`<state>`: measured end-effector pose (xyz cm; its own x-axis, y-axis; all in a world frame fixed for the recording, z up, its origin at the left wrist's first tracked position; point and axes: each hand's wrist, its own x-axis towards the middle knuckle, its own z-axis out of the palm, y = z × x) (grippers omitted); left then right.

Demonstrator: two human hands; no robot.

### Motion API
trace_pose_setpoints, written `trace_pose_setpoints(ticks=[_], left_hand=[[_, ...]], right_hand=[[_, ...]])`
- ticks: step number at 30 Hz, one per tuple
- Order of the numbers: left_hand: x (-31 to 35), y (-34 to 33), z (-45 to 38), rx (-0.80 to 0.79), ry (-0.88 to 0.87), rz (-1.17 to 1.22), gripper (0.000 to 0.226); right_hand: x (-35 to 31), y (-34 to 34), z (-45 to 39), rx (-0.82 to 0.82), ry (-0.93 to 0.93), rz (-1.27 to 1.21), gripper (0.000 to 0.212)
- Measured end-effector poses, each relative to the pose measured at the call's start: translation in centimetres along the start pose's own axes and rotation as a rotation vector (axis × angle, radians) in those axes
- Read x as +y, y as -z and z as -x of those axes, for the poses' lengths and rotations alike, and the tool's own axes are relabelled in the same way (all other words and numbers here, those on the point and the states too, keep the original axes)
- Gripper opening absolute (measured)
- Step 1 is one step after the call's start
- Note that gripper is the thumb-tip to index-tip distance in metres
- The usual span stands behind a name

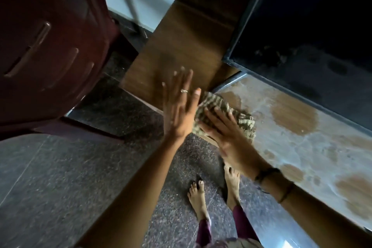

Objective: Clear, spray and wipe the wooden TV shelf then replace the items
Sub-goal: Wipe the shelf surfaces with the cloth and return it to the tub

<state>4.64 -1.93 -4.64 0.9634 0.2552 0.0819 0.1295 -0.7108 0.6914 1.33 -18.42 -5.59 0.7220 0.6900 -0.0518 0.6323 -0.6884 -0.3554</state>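
The wooden TV shelf [291,147] runs from the centre to the lower right, its top pale with dust and marked by darker wet patches. A striped green-brown cloth [219,106] lies bunched at the shelf's left end. My right hand [225,139] presses flat on the cloth, gripping it. My left hand [179,106] is held upright at the shelf's left edge, fingers spread, its thumb side touching the cloth. A ring sits on one finger. The black TV [312,26] stands on the shelf at the upper right.
A lower wooden side surface [181,46] extends away behind my left hand. A dark red cabinet with handles [50,46] fills the upper left. Speckled dark floor [80,177] lies below, with my bare feet [199,197] close to the shelf front.
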Motion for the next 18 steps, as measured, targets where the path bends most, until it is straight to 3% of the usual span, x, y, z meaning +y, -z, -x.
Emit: trace_pose_setpoints(ticks=[1, 3, 7, 8, 10, 14, 18], left_hand=[[0.9, -0.8, 0.8, 0.008, -0.020, -0.002, 0.055], [2.7, -2.1, 2.1, 0.006, -0.003, 0.023, 0.054], [5.0, -4.4, 3.6, -0.034, 0.015, 0.025, 0.057], [5.3, -5.0, 3.7, -0.020, 0.040, 0.010, 0.058], [5.6, -6.0, 3.8, 0.016, 0.126, -0.035, 0.063], [5.4, -7.1, 3.6, 0.038, 0.180, -0.132, 0.068], [4.9, -7.6, 3.8, 0.084, 0.123, -0.231, 0.063]], right_hand=[[1.5, 0.8, 0.7, -0.026, 0.034, 0.010, 0.081], [4.1, 1.8, 1.4, 0.023, -0.079, -0.011, 0.064], [4.6, 2.1, -0.9, 0.279, -0.648, -0.138, 0.064], [3.7, 1.8, -1.4, 0.323, -0.713, -0.143, 0.063], [1.8, 0.8, -1.2, 0.330, -0.602, -0.091, 0.059], [3.9, 1.3, 0.6, 0.117, -0.230, 0.123, 0.053], [6.0, 2.3, -1.4, 0.174, -0.380, 0.110, 0.054]])
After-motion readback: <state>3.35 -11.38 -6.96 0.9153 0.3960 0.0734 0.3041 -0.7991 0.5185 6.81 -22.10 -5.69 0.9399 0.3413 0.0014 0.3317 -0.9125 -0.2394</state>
